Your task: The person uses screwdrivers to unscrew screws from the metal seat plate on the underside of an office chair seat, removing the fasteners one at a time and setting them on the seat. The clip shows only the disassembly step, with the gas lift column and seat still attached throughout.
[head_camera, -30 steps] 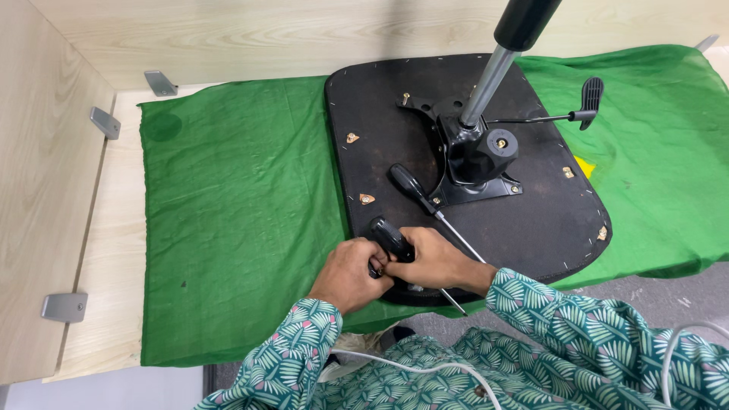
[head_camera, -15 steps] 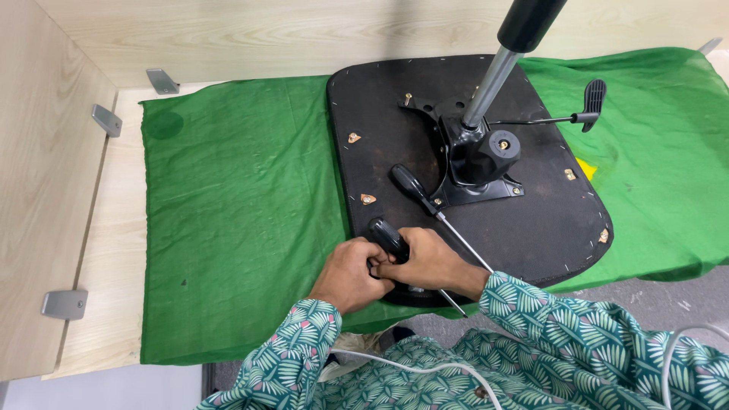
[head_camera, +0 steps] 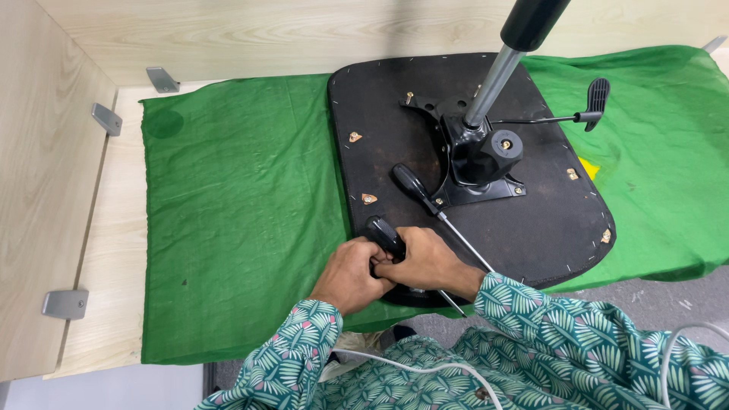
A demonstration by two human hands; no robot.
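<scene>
Both hands, left (head_camera: 351,275) and right (head_camera: 425,262), grip a black-handled tool (head_camera: 386,237), hiding its tip.

One head cam only, no 2nd view to share. Looks steeply down from the person's side of the table (head_camera: 114,250), facing its far edge and back wall. Fairly near: both forearms fill the bottom, left wall panel at frame's left.
</scene>
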